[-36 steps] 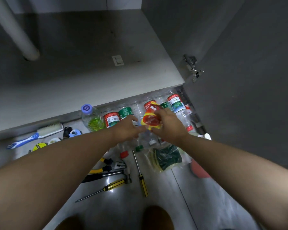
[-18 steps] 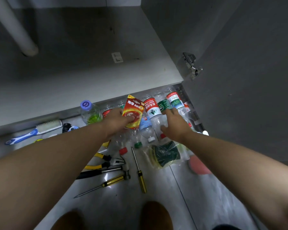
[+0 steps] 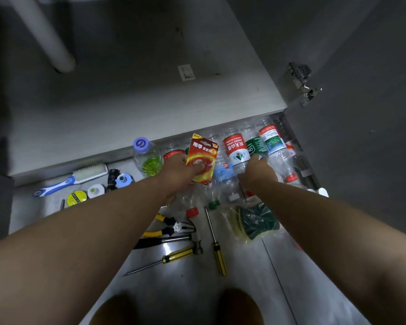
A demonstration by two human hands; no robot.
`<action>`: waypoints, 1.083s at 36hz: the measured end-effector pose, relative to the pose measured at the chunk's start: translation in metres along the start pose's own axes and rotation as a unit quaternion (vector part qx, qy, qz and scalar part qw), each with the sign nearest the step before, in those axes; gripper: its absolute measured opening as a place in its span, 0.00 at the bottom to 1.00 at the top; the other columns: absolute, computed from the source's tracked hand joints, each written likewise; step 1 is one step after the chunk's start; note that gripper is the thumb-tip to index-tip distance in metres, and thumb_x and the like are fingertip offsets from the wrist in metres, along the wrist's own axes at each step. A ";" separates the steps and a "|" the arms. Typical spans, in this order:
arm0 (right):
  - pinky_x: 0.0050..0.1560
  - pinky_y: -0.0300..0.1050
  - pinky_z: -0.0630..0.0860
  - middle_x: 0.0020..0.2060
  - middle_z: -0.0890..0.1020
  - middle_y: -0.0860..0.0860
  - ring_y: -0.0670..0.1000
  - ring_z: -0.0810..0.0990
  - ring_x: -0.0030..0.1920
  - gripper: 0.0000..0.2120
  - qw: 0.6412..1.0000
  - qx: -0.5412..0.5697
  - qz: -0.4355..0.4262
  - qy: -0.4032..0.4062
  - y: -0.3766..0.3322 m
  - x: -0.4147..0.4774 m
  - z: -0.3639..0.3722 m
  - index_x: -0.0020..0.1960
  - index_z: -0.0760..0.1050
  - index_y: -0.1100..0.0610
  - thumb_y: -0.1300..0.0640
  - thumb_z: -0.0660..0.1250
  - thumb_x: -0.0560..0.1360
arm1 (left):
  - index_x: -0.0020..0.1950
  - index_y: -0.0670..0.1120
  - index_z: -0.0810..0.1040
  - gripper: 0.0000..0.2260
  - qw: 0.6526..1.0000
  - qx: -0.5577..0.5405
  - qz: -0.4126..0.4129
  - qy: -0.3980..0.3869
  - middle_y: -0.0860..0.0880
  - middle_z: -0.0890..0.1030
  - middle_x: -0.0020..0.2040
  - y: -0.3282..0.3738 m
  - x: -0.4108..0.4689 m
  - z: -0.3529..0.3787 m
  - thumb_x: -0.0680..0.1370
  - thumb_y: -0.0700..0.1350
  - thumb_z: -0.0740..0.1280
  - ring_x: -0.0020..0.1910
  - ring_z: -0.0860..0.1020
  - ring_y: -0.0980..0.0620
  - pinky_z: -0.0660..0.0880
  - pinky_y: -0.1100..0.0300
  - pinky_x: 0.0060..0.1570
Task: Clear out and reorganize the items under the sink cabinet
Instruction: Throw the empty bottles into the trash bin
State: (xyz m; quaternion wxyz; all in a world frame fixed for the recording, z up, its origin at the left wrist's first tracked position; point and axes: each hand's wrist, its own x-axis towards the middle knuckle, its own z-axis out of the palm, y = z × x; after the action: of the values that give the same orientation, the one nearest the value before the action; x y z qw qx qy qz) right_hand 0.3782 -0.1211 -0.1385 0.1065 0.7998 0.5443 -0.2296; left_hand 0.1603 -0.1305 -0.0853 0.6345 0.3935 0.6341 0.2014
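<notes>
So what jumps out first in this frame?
The red-and-yellow packet gripped in the left hand, centre frame, just in front of the cabinet. Beside it, the right hand is down among a row of plastic bottles lying on the floor, with pliers and screwdrivers scattered nearer the camera.

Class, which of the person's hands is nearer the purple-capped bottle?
Left. The left hand, gripping the red packet, sits beside the purple-capped bottle; the right hand is farther off, among labelled bottles.

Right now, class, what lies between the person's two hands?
In the head view, a clear plastic bottle with a pale blue label lies between the left hand, gripping a red-and-orange packet, and the right hand.
</notes>
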 end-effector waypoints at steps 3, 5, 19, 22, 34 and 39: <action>0.65 0.55 0.75 0.70 0.68 0.63 0.62 0.76 0.65 0.39 1.000 0.013 0.017 0.012 -0.003 0.000 0.003 0.76 0.54 0.62 0.54 0.73 0.76 | 0.65 0.46 0.77 0.17 1.000 0.004 -0.003 -0.004 0.46 0.84 0.56 0.000 0.000 0.000 0.78 0.50 0.73 0.51 0.84 0.46 0.83 0.52 0.47; 0.66 0.56 0.75 0.71 0.67 0.64 0.62 0.76 0.66 0.41 0.999 0.023 0.022 0.012 -0.004 -0.001 0.002 0.77 0.53 0.63 0.53 0.74 0.75 | 0.65 0.46 0.77 0.18 1.000 0.010 -0.002 -0.009 0.47 0.84 0.56 0.000 -0.001 0.000 0.78 0.51 0.73 0.51 0.84 0.48 0.83 0.54 0.46; 0.57 0.48 0.77 0.59 0.80 0.59 0.60 0.78 0.60 0.30 0.994 0.074 0.027 0.075 0.021 -0.059 -0.090 0.65 0.74 0.61 0.41 0.71 0.72 | 0.61 0.43 0.78 0.12 0.984 0.143 0.070 -0.083 0.44 0.85 0.55 0.089 -0.061 0.011 0.80 0.46 0.70 0.54 0.84 0.45 0.81 0.51 0.52; 0.56 0.48 0.76 0.62 0.78 0.60 0.61 0.78 0.61 0.29 0.987 0.129 0.010 0.094 0.034 -0.091 -0.121 0.67 0.73 0.57 0.44 0.71 0.71 | 0.61 0.44 0.78 0.12 0.984 0.124 0.095 -0.085 0.45 0.85 0.55 0.108 -0.090 0.023 0.80 0.47 0.71 0.52 0.84 0.48 0.81 0.58 0.45; 0.47 0.46 0.75 0.48 0.81 0.52 0.56 0.78 0.48 0.17 0.961 0.230 -0.024 0.152 0.146 -0.277 -0.205 0.55 0.70 0.50 0.48 0.72 0.71 | 0.53 0.47 0.80 0.08 0.973 0.075 0.140 -0.168 0.47 0.88 0.46 0.146 -0.217 0.102 0.77 0.48 0.74 0.45 0.86 0.51 0.81 0.54 0.49; 0.38 0.39 0.77 0.40 0.80 0.46 0.48 0.79 0.36 0.12 0.955 0.252 -0.011 0.155 0.215 -0.360 -0.229 0.50 0.76 0.49 0.50 0.75 0.71 | 0.50 0.45 0.79 0.05 0.961 0.122 0.119 -0.216 0.46 0.88 0.43 0.158 -0.258 0.154 0.79 0.45 0.72 0.42 0.87 0.51 0.83 0.56 0.41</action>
State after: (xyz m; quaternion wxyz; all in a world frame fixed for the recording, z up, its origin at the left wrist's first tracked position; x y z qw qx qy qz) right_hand 0.5249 -0.4032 0.2178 -0.1866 0.8205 0.4872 -0.2337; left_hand 0.3176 -0.2669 0.1834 0.6750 0.5745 0.4506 0.1065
